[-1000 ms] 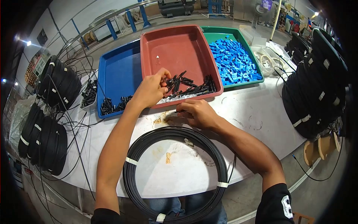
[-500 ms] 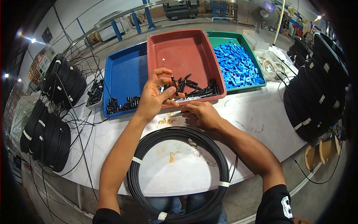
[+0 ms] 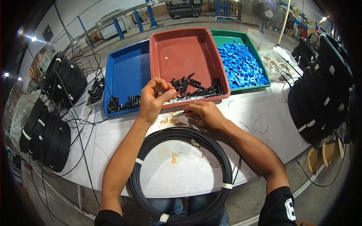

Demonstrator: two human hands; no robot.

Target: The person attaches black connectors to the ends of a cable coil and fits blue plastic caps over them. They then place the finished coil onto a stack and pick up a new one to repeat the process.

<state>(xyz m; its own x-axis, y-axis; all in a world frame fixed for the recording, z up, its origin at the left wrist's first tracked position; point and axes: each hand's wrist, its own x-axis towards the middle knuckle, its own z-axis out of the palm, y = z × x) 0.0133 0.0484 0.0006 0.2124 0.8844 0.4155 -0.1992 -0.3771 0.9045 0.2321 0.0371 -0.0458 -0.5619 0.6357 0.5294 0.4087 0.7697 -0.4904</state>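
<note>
My left hand (image 3: 154, 101) is over the near edge of the red tray (image 3: 181, 49), thumb and fingers closed together. What they pinch, if anything, is hidden. Small black connector parts (image 3: 186, 84) lie in the tray just beyond, with small clear-white pieces (image 3: 188, 99) along its near wall. My right hand (image 3: 206, 115) is closed low over the table in front of this tray, a thin dark cable end (image 3: 185, 112) showing at its fingertips. A coil of black cable (image 3: 228, 162), bound with white tape, lies at the table's front edge between my forearms, partly overhanging it.
A blue tray (image 3: 126, 71) with black parts is on the left; a green tray (image 3: 237, 89) of blue pieces is on the right. Stacked black cable coils flank the table, left (image 3: 49, 139) and right (image 3: 320, 98). Loose cables (image 3: 81, 139) trail over the left side.
My left hand's fingers, earlier spread with a small black connector part at the fingertips, have curled in, and the hand sits slightly lower. My right hand has barely moved.
</note>
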